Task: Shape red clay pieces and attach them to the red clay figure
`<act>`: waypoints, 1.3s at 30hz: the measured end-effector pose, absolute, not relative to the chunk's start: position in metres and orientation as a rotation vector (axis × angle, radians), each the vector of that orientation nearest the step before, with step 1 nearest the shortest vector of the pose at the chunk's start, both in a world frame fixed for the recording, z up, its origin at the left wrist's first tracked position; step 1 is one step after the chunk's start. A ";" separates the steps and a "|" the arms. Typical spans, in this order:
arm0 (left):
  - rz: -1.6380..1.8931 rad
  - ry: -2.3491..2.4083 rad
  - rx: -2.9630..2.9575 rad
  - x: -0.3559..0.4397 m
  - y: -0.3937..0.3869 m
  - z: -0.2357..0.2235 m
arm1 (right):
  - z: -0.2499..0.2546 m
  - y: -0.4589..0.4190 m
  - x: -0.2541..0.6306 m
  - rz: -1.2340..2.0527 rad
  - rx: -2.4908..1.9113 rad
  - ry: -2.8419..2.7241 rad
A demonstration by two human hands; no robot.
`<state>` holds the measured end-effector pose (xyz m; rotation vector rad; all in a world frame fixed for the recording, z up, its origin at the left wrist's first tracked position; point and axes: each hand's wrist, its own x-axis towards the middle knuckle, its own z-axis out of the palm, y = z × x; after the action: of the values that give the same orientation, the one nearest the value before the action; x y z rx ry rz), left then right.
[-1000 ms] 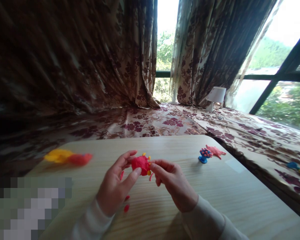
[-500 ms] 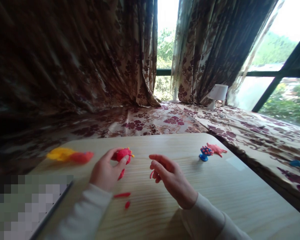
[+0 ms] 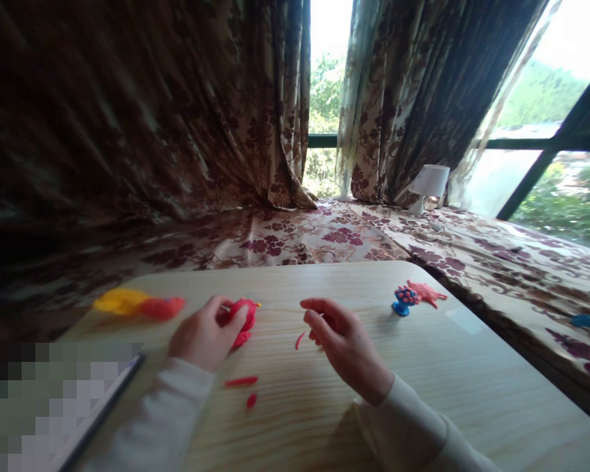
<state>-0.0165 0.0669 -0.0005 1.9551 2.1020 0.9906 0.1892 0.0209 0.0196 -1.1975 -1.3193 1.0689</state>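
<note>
Red clay lump (image 3: 252, 317) sits in the grip of the left hand (image 3: 201, 335), thumb on the near side, fingers mostly hidden behind. It is roundish, with no clear long axis, and a small yellow tip (image 3: 259, 305) sticks out at its right edge, toward the right hand (image 3: 348, 347). The lump lies to the left of that hand, across a gap of bare wood, so the left hand is the nearer one. The two hands are apart. The right thumb and forefinger stand slightly parted with nothing seen between them; the other fingers curl under, and I cannot tell what they may hide.

Just below the lump is another red piece (image 3: 242, 339); whether the two touch, or whether the lump rests on the table, is unclear. A thin red strip (image 3: 299, 341) lies beside the right fingers. Nearer the person are a longer red strip (image 3: 241, 381), running left to right, and a small red blob (image 3: 251, 400).

The pale wooden table (image 3: 285, 426) also bears a blue stand (image 3: 402, 308) at the right. Beyond are patterned curtains (image 3: 216, 111) and a white lamp (image 3: 431, 181).
</note>
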 end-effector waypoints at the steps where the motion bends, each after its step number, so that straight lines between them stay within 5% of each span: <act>1: 0.970 2.123 1.950 -0.016 0.066 0.001 | 0.019 0.022 0.191 0.962 -1.232 -1.386; 5: 0.887 2.202 1.934 -0.010 0.060 0.007 | 0.016 0.025 0.201 0.613 -1.321 -1.597; 14: 1.045 2.210 2.091 -0.018 0.060 0.013 | 0.012 0.028 0.220 0.375 -1.478 -1.928; 23: 1.409 1.334 2.276 0.015 0.031 0.023 | 0.008 0.024 0.202 0.117 -1.500 -2.255; 39: 1.180 1.217 1.864 0.034 0.024 0.010 | 0.017 0.016 0.198 0.219 -1.264 -2.128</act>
<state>0.0341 0.0245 0.0095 1.8640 1.2171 1.1802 0.1977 0.0157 0.0173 -1.2645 -2.1282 0.2188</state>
